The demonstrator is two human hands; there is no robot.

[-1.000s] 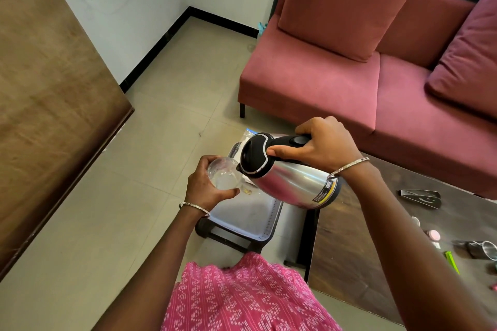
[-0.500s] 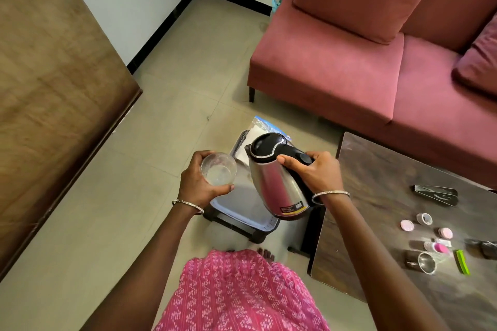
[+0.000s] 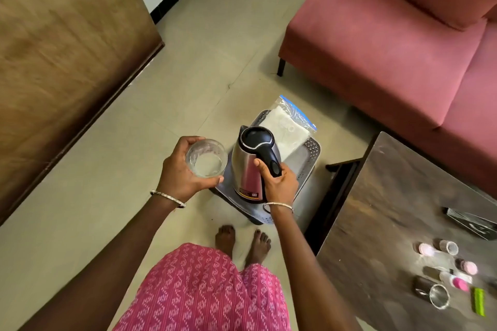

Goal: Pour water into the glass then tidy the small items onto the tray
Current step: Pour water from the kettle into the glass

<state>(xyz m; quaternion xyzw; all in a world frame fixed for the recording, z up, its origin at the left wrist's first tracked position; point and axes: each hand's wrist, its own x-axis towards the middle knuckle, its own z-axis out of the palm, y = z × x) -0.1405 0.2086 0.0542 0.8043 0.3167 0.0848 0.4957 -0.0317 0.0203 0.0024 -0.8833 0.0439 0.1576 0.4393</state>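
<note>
**Glass in your left hand, kettle upright over the tray**

Your left hand (image 3: pixel 185 172) holds the glass (image 3: pixel 206 158) just left of the kettle (image 3: pixel 248 166), grip wrapped round its wall. Clear water lies in its lower part. Your right hand (image 3: pixel 279 185) has its grip clamped on the kettle's black handle. The kettle is upright with its lid down, and the label (image 3: pixel 248 193) low on its steel side is too small to read. Under the kettle is the grey tray (image 3: pixel 306 166); you cannot tell whether the base touches it. Beyond the kettle, on the tray's far end, lies a clear zip bag (image 3: pixel 287 126) with something white inside. Well right of the kettle, on the dark counter (image 3: pixel 390 209), sit pink lids (image 3: pixel 426 248), a small clear pot (image 3: pixel 448 247), a steel cup (image 3: pixel 437 295) and a green piece (image 3: pixel 479 301).
</note>
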